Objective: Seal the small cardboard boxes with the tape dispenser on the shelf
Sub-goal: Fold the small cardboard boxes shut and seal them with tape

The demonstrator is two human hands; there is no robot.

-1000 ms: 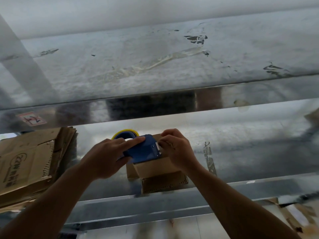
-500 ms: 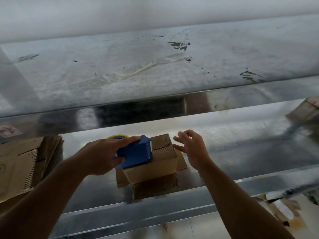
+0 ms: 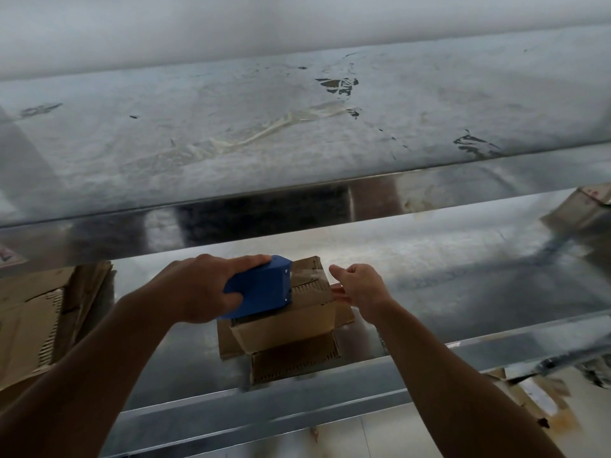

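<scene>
Editor: What does the left hand have?

Photographer: It grips the blue tape dispenser, forefinger laid straight along the top, thumb tucked against the near side. The dispenser's front end sits on top of the small cardboard box, over its left half.

Editor: And the box?

Photographer: It stands on the lower metal shelf, near the front lip, top flaps folded down, bottom flaps splayed flat on the steel around it.

Editor: The right hand?

Photographer: Released, grasping nothing: fingers loosely curled, thumb pointing left toward the dispenser. It is at the box's upper right edge; whether the fingertips touch the cardboard cannot be told.

Editor: Surroundings?

Photographer: A stack of flattened cardboard lies at the left end of the same shelf, well apart from the box. Another carton shows blurred at the far right. The upper shelf carries a pale, crumpled strip of tape and dark scuffs
</scene>
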